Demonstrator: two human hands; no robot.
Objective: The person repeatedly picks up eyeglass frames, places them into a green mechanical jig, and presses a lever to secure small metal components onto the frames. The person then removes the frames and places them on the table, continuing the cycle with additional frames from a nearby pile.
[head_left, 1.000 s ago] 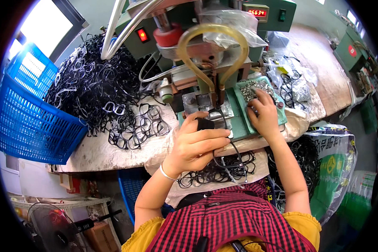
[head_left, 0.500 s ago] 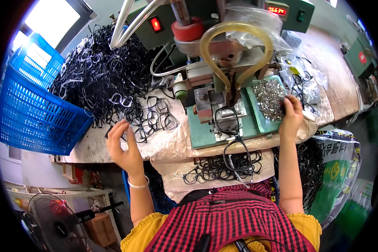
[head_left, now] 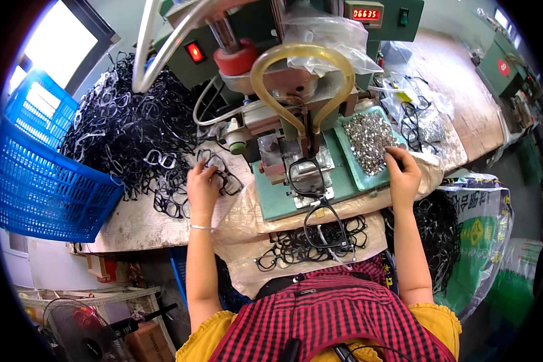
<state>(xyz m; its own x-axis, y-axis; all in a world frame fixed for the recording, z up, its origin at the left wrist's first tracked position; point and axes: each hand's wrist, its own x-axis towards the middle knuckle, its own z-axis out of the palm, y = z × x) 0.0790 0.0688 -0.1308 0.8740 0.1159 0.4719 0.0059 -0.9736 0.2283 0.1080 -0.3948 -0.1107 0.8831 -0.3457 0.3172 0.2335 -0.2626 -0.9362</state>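
Note:
My left hand (head_left: 203, 192) is at the loose frames left of the press, its fingers closed on the rim of a black eyeglass frame (head_left: 225, 176). My right hand (head_left: 403, 176) reaches the right edge of a green tray (head_left: 354, 161) holding small shiny metal parts (head_left: 371, 142). Its thumb and fingertips are pinched together; whatever they hold is too small to make out. Between my hands, another black eyeglass frame (head_left: 324, 223) sits with one end under the press head (head_left: 308, 136) and hangs toward me over the green base (head_left: 274, 202).
A big heap of black frames (head_left: 139, 114) lies at the left beside blue baskets (head_left: 54, 181). More frames (head_left: 283, 246) rest on the cloth at my lap. Bagged parts (head_left: 425, 117) lie at the right, a sack (head_left: 479, 235) below. A fan (head_left: 81, 332) stands lower left.
My left hand has moved right and closed on an eyeglass frame. My right hand has come down and closer to the tray's edge. The view has shifted, and the lit counter's reading differs.

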